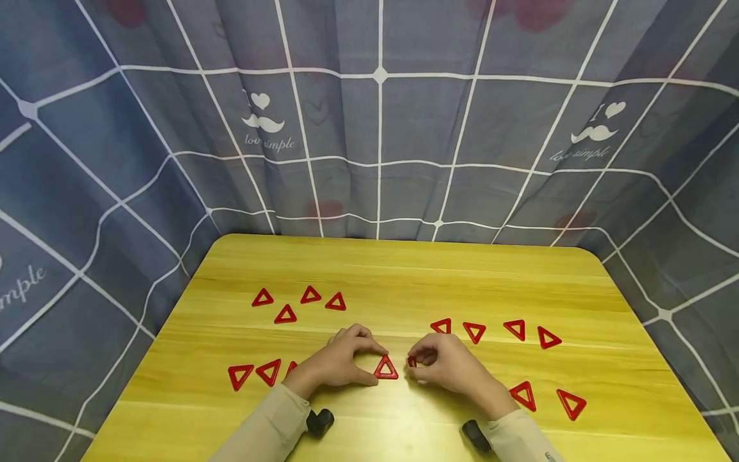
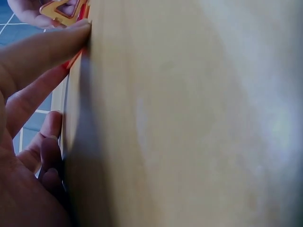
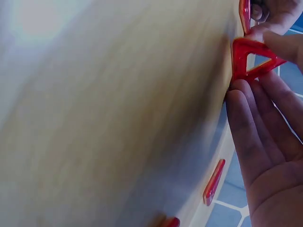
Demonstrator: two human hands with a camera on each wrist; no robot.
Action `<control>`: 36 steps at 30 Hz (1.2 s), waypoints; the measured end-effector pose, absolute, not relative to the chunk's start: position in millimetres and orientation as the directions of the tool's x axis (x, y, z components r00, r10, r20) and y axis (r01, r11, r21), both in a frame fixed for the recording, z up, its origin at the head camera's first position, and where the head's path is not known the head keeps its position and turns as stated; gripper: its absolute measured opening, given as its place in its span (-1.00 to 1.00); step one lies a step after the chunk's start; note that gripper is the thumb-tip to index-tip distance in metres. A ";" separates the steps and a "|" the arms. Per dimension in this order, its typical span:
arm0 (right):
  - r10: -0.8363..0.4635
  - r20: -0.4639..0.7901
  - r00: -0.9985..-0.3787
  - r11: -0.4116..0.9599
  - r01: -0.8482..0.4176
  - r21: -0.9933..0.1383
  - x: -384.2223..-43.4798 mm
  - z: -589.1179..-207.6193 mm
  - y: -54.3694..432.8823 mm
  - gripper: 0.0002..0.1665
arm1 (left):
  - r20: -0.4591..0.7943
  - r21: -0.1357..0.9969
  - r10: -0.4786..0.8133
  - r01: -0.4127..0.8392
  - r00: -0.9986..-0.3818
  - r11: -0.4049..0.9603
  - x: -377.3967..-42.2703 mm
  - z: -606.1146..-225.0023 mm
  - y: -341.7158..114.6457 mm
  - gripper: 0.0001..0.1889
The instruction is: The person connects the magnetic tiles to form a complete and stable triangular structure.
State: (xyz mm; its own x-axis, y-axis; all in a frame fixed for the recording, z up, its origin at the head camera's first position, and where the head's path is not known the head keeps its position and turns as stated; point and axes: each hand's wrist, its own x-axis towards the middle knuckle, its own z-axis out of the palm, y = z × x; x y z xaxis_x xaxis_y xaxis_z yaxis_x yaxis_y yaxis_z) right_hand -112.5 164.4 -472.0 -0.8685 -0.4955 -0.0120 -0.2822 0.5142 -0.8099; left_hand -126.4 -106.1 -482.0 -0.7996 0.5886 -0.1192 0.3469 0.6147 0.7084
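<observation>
In the head view, my left hand (image 1: pixel 340 358) holds a flat red triangle frame (image 1: pixel 386 376) on the table, index fingertip at its top corner and thumb at its lower left corner. Just to the right, my right hand (image 1: pixel 450 366) pinches a second red triangle frame (image 3: pixel 240 52) between thumb and fingers. That one stands on edge, close beside the flat one, and its open middle shows in the right wrist view. From the left wrist camera, my left thumb (image 2: pixel 47 52) and fingers lie along the tabletop, with red showing between their tips.
Several more red triangles lie on the yellow wooden table (image 1: pixel 369 276): a group at the back left (image 1: pixel 286 314), a row at the front left (image 1: pixel 240 376) partly behind my left forearm, others on the right (image 1: pixel 571 404). A grey gridded curtain (image 1: pixel 404 141) surrounds the table's back and sides.
</observation>
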 end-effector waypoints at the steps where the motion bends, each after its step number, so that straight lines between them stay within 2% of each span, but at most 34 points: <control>1: -0.495 -0.010 -0.869 0.511 -0.282 -0.812 -112.7 -472.4 163.4 -0.82 | -0.120 0.710 0.589 0.345 -0.799 0.614 -126.3 -481.9 -106.0 -0.50; 23: -0.524 -0.022 -0.851 0.444 -0.251 -0.860 -114.9 -474.9 142.2 -0.76 | -0.098 0.734 0.593 0.345 -0.799 0.585 -124.1 -478.2 -105.5 -0.53; 36: -0.520 -0.041 -0.853 0.444 -0.229 -0.866 -113.9 -477.3 135.1 -0.81 | -0.093 0.734 0.582 0.339 -0.808 0.588 -124.5 -482.7 -106.9 -0.53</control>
